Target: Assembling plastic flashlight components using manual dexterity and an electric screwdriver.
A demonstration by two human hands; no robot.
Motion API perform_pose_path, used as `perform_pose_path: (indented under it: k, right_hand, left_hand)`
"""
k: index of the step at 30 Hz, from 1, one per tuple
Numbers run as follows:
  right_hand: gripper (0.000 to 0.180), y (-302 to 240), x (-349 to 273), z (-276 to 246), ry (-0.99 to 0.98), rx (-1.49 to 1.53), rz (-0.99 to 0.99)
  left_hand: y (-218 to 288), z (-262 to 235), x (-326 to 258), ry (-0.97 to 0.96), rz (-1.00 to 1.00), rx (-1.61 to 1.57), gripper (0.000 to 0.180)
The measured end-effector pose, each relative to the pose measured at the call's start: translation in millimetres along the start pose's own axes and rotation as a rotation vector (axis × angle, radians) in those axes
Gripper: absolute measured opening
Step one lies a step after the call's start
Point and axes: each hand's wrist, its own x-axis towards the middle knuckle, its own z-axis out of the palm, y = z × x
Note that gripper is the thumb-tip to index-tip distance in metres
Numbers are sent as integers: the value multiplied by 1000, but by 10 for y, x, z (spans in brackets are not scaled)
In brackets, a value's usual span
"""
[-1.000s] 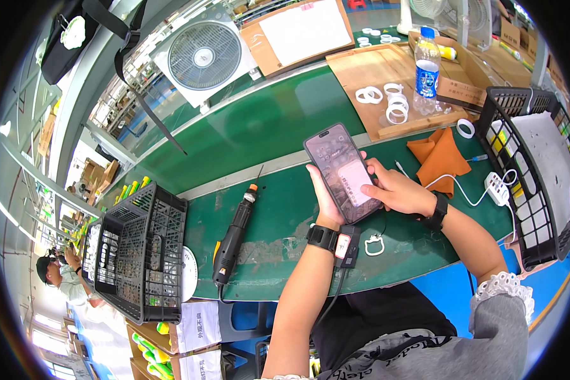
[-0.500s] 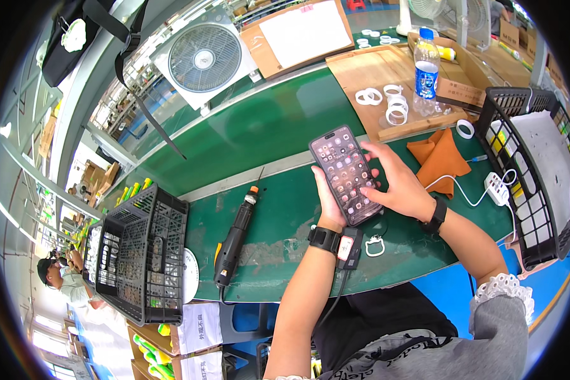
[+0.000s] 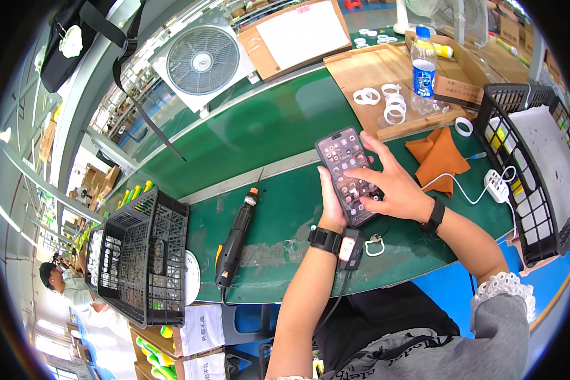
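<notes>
A dark smartphone [image 3: 354,183] with its screen lit and rows of app icons showing is held over the green bench. My left hand [image 3: 331,199] is closed round it from below, thumb along the left edge and fingers mostly hidden behind it. Over the right side of the screen, my right hand [image 3: 396,187] is spread, with its fingers apart and stretched across the icons. Whether a fingertip touches the glass I cannot tell. Below the phone, near my left wrist, lie a small black box with a cable [image 3: 351,249] and a pale wire-like loop [image 3: 374,246].
A black power screwdriver [image 3: 237,239] lies left of my hands. Black plastic crates [image 3: 147,253] stand at the left and another crate [image 3: 519,158] at the right. Right of the phone are an orange cloth [image 3: 438,157], a white power strip [image 3: 495,184] and a plastic bottle [image 3: 423,79].
My right hand's fingers have shifted, with one now stretched farther left across the screen. The phone has tilted slightly and stays in my left hand.
</notes>
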Motion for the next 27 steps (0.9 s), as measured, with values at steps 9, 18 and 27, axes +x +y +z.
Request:
perform_pose_path:
  k: [9,18,27]
  right_hand:
    - [56,-4,-10,9,18,-149,-35]
    - [105,102,-8,-58,-56,120,-65]
    - [96,187,33,-26,-127,264,94]
  left_hand:
    - [-32,11,-26,-47,-58,64,84]
    - [24,127,-48,103,-24,35,82]
    - [11,-93,11,-103,-17,-104,89]
